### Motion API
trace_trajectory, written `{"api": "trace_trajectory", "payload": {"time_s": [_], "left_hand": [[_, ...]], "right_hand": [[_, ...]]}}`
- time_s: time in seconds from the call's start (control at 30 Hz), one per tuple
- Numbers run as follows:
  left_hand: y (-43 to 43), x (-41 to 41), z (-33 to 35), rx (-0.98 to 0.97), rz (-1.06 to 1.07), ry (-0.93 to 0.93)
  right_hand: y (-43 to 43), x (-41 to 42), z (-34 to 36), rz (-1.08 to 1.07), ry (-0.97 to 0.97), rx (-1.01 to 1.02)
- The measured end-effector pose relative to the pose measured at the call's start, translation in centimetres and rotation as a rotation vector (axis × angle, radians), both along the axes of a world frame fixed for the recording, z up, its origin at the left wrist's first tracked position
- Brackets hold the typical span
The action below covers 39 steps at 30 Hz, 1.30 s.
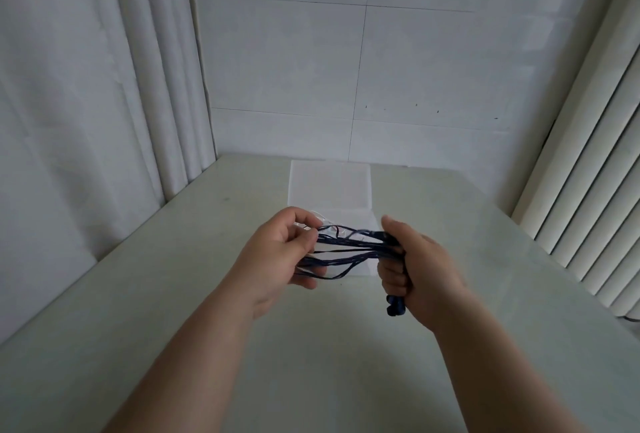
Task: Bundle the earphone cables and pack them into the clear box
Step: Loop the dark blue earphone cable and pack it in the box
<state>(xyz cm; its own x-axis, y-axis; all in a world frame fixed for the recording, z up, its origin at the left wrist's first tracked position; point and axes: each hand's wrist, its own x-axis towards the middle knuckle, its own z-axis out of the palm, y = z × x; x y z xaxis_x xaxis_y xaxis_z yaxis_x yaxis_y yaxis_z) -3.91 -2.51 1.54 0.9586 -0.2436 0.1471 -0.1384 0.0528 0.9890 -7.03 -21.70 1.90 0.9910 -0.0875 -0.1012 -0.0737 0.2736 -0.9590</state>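
head view: right hand fists the dark blue earphone cables. left hand pinches their other end, strands stretched between. clear box lies open on the counter behind.

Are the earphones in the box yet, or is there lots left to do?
Not yet. Done: the dark blue earphone cables are gathered into long loops. In hand: the right hand grips one end and the left hand pinches the other, stretching them above the table. Left: finish the bundle and put it in the clear box, which sits open behind the hands with no cable visible inside.
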Motion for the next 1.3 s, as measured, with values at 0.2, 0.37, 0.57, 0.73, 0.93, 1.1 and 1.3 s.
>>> {"api": "trace_trajectory", "payload": {"time_s": [0.2,0.37,0.57,0.73,0.93,1.1,1.3], "left_hand": [[0.2,0.3,-0.7,0.006,-0.149,-0.043],[-0.4,0.5,-0.8,0.003,0.006,-0.073],[0.7,1.3,-0.6,-0.04,0.118,-0.071],[0.5,2.8,1.2,-0.135,0.113,0.017],[-1.1,7.1,3.0,-0.022,0.269,-0.012],[-0.8,9.6,1.2,0.498,0.26,-0.141],[-1.2,8.5,0.4,0.871,0.157,-0.412]], "right_hand": [[-0.5,0.4,-0.4,-0.139,-0.049,-0.034],[-0.4,0.7,-0.9,-0.171,-0.075,-0.198],[-0.4,0.4,-0.4,-0.157,-0.144,-0.289],[0.1,1.9,1.7,-0.174,-0.163,-0.243],[0.7,8.1,3.6,-0.249,-0.134,-0.229],[0.7,10.9,2.5,-0.118,-0.055,-0.653],[1.6,10.6,1.8,0.185,-0.079,-1.417]]}}
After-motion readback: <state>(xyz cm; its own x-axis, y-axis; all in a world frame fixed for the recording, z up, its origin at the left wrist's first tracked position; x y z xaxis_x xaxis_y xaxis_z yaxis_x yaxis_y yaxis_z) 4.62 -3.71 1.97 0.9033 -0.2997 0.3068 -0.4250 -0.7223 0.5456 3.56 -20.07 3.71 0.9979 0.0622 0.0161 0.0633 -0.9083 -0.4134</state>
